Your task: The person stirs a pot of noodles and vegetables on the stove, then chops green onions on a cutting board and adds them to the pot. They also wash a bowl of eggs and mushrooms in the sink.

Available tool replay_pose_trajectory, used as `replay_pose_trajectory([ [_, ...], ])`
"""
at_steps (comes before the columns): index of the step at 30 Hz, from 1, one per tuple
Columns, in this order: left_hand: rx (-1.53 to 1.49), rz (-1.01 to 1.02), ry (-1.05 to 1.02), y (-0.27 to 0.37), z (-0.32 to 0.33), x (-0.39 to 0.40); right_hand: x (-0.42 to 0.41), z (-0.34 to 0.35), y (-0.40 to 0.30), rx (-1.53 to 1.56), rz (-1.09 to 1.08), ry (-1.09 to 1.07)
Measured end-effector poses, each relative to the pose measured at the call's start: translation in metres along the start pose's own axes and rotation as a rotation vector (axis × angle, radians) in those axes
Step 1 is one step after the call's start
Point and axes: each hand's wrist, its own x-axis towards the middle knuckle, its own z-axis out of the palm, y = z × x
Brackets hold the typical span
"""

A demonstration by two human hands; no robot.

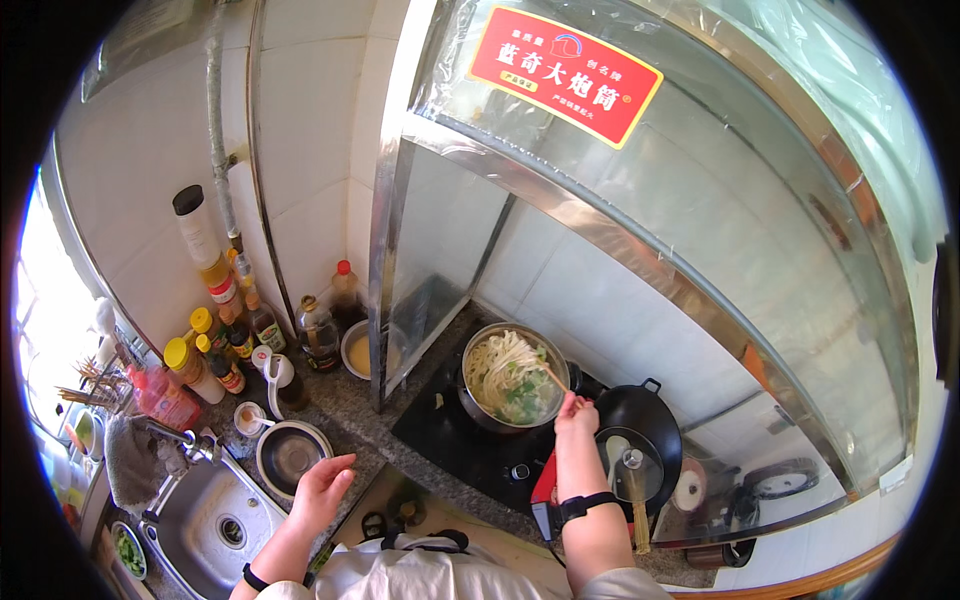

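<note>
Wooden chopsticks (556, 377) are gripped in my right hand (576, 415) at the right side of a metal pot (468, 397). Their far ends are in pale noodles (508, 360), bunched up at the back of the pot. Green leaves (525, 391) and cloudy broth lie in front of the noodles. The pot stands on a black cooktop (480, 457). My left hand (322, 487) holds nothing, its fingers slightly apart, over the counter edge. Nearest to it is a metal bowl (294, 457) with a dark inside.
A black wok (667, 420) with a glass lid sits under my right forearm. Sauce bottles (266, 326) crowd the back left, near a bowl of yellow liquid (360, 354). The sink (202, 517) is at left. A metal-framed glass hood (540, 180) encloses the cooktop.
</note>
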Motion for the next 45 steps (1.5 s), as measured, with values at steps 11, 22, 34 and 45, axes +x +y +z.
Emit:
replay_pose_trajectory([
  [11,0.011,-0.005,0.025,-0.001,-0.001,-0.002,-0.054,0.038,-0.04,-0.769,-0.633,-0.658],
  [22,-0.057,-0.025,0.078,-0.011,-0.003,-0.019,-0.04,0.048,-0.018,-1.482,-0.793,-0.745],
  [34,-0.031,0.079,0.096,-0.026,-0.012,-0.024,-0.103,0.019,0.008,-1.698,-1.283,-0.84],
  [45,-0.13,0.051,-0.059,-0.03,-0.023,0.006,-0.09,0.02,0.039,-1.907,-1.161,-0.829],
])
